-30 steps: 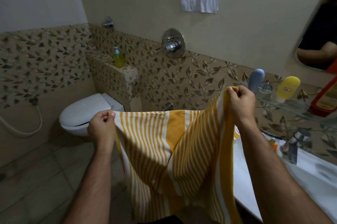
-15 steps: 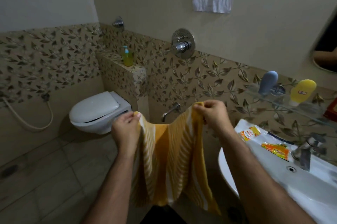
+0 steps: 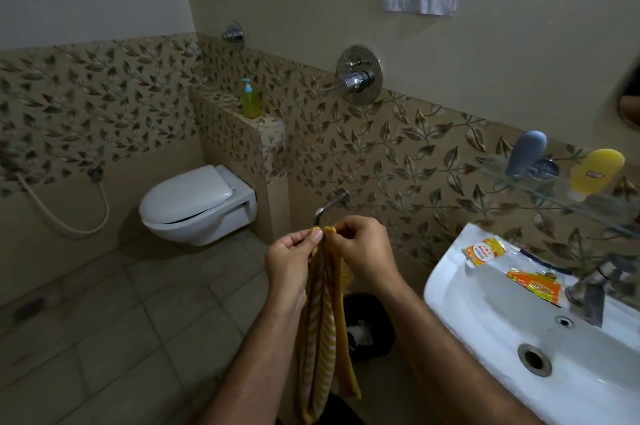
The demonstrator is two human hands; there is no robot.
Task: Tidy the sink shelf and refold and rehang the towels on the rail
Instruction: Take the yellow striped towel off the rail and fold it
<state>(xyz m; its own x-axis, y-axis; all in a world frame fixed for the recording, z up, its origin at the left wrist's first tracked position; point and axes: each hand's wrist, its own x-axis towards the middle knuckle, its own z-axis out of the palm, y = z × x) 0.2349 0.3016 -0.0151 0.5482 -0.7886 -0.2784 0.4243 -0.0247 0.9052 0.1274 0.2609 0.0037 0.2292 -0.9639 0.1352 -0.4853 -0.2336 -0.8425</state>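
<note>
Glass shelf (image 3: 554, 197): grey bottle (image 3: 525, 153), yellow bottle (image 3: 596, 169).

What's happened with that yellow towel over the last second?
The left hand and right hand have come together, so the towel that was stretched wide now hangs folded in a narrow strip. Both hands pinch its top corners as before. The bottles on the shelf and the packets on the sink stayed put.

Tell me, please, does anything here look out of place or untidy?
Yes. Two crumpled sachets lie loose on the sink rim beside the tap, like litter. On the glass shelf, the grey bottle and yellow bottle lean askew.
</note>
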